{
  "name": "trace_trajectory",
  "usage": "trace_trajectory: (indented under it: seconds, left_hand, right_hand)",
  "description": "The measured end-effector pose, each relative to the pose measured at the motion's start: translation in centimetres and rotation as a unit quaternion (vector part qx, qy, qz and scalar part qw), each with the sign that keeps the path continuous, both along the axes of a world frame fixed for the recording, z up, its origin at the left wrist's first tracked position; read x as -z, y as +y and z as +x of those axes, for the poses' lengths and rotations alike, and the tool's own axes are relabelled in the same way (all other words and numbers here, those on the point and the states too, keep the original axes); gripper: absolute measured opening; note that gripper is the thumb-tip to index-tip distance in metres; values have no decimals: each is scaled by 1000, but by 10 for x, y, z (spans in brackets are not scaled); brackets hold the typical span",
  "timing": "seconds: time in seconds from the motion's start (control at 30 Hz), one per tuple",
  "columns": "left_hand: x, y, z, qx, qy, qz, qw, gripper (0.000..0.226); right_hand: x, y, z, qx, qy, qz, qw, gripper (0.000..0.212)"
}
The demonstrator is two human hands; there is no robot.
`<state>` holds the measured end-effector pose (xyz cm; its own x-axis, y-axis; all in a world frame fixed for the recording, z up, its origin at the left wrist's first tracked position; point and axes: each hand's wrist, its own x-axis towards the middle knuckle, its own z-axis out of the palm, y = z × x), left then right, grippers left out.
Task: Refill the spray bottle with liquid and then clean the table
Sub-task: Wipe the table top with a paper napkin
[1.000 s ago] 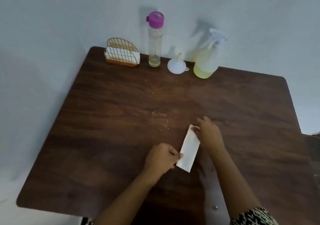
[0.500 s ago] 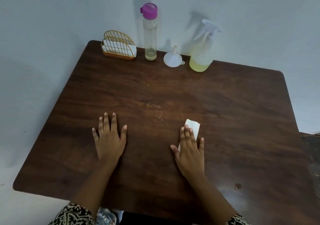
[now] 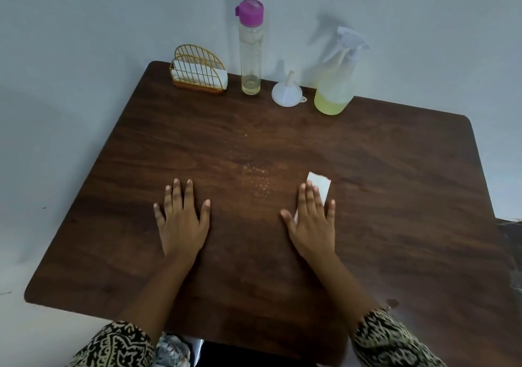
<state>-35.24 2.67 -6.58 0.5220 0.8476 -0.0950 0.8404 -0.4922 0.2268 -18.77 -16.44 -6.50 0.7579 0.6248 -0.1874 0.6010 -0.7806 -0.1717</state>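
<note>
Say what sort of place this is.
Likely a home dining corner: a dark wooden table against a pale wall, holding a gold wire napkin holder and a clear spray bottle of yellow liquid.

The right hand covers the near part of the folded tissue; mainly its far end shows. The bottom edge cuts off both patterned sleeves and the near right corner of the table.

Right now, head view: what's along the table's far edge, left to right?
wire napkin holder → pink-capped bottle → white funnel → spray bottle
</note>
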Motion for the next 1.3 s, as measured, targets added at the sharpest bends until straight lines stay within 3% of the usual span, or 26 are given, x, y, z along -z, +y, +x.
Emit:
trace_trajectory:
  seconds: [0.07, 0.23, 0.33, 0.5, 0.67, 0.8, 0.9, 0.97, 1.07, 1.13, 1.2, 1.3]
  left_hand:
    - [0, 0, 0, 0, -1, 1, 1000, 63]
    - [-1, 0, -1, 0, -7, 0, 1000, 63]
    - [-1, 0, -1, 2, -11, 2, 1000, 63]
    - [0, 1, -1, -4, -13, 8, 1000, 60]
    - [-4, 20, 9, -15, -12, 30, 999, 52]
    - [-3, 38, 17, -19, -1, 13, 1000, 59]
    - [0, 39, 18, -31, 3, 3, 1000, 65]
    - [0, 39, 17, -35, 1, 3, 999, 66]
    - [0, 40, 16, -44, -5, 0, 999, 63]
    - [0, 40, 16, -49, -12, -1, 999, 61]
    - [1, 40, 16, -50, -14, -3, 999, 60]
    - [2, 41, 16, -47, -11, -6, 999, 60]
  right_hand:
    - [-4, 32, -2, -4, 8, 6, 1000, 83]
    - [-2, 28, -33, -185, 7, -8, 983, 71]
    - [3, -7, -12, -88, -42, 6, 995, 69]
    - [2, 48, 24, 40, 12, 15, 999, 76]
    - [0, 68, -21, -145, 8, 14, 989, 75]
    - [8, 31, -4, -42, -20, 24, 999, 84]
    - [7, 62, 21, 41, -5, 9, 999, 87]
    - [1, 94, 18, 19, 6, 21, 1000, 89]
    - [-2, 105, -12, -130, 16, 17, 991, 84]
    - [0, 83, -22, -177, -8, 3, 984, 78]
    - [2, 64, -9, -139, -35, 2, 990, 80]
    - [0, 86, 27, -30, 0, -10, 999, 80]
